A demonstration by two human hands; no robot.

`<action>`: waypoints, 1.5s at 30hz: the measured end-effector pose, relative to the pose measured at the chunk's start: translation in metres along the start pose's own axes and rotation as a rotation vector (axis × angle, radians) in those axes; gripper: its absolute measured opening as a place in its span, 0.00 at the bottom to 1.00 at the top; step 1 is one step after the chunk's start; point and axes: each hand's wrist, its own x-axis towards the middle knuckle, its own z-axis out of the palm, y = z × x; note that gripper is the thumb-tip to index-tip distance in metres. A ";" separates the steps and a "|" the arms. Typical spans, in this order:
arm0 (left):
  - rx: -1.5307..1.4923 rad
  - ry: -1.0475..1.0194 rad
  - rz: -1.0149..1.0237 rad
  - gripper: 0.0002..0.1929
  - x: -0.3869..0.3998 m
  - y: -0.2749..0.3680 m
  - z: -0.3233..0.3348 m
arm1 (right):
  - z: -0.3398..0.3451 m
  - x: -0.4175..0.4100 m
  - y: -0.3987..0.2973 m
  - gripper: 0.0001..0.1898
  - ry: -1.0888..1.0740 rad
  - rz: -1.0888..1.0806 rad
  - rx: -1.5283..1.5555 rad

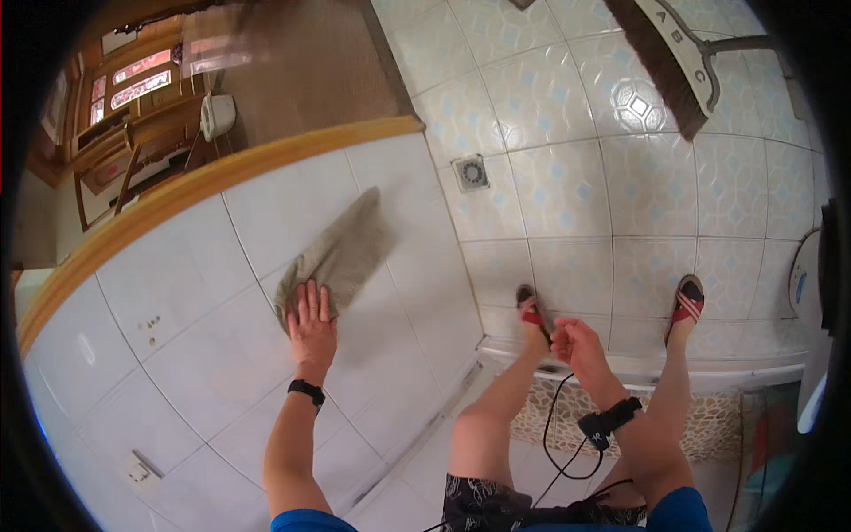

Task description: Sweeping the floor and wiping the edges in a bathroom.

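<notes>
My left hand (pixel 314 329) presses flat, palm down, on a grey-green cloth (pixel 356 249). It holds the cloth against the white wall tiles (pixel 193 346). The upper end of the cloth spreads away from my fingertips and looks blurred. Out over the floor, in front of my knees, is my right hand (pixel 580 347). Its fingers are loosely curled and I see nothing in them. A black strap with a small device (pixel 608 423) and a cable is on that wrist; a black band (pixel 307 392) circles the left one.
A wooden trim (pixel 219 166) caps the tiled wall, with furniture beyond it. On the patterned tile floor (pixel 552 193) are a drain (pixel 471 173) and, at upper right, a broom head (pixel 671 60). A raised white ledge (pixel 731 362) runs behind my sandals (pixel 689 299). A wall socket (pixel 141 470) sits lower left.
</notes>
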 end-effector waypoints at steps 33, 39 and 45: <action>-0.041 -0.434 0.883 0.27 -0.272 0.092 0.120 | 0.015 -0.070 0.035 0.12 0.088 -0.023 -0.203; -0.028 -0.290 0.922 0.28 -0.279 0.110 0.149 | -0.001 -0.064 0.061 0.12 0.088 0.049 -0.189; -0.067 -0.330 1.006 0.32 -0.274 0.117 0.140 | -0.044 -0.049 0.087 0.12 0.160 0.051 -0.122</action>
